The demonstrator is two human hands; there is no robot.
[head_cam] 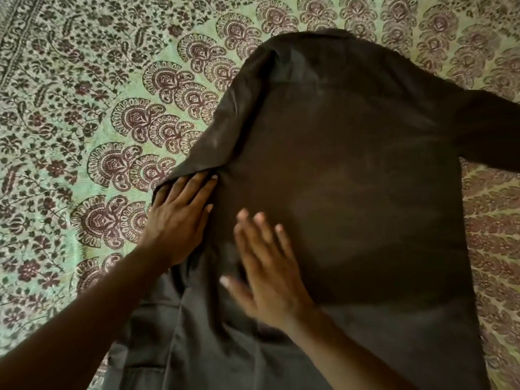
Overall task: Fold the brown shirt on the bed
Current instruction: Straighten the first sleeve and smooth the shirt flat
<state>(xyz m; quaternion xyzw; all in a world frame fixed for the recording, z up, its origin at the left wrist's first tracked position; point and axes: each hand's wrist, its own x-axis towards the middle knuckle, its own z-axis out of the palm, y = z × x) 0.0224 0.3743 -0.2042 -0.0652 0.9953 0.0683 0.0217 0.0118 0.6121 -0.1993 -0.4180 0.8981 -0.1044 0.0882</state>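
Brown shirt (351,178): lies spread on the bed, back side up; one sleeve (489,133) stretches out to the right edge of view, the left side is folded inward over the body.
Bed cover (84,122): green cloth printed with dark floral and fan motifs; fills the view around the shirt.
Left hand (180,218): fingers straight and together, palm down, pressing the folded left edge of the shirt; grip fully open, nothing clasped.
Right hand (267,266): blurred; fingers spread and straight, lying flat on the shirt's middle near the left hand; grip open, holding nothing.
Room: not visible beyond the bed.
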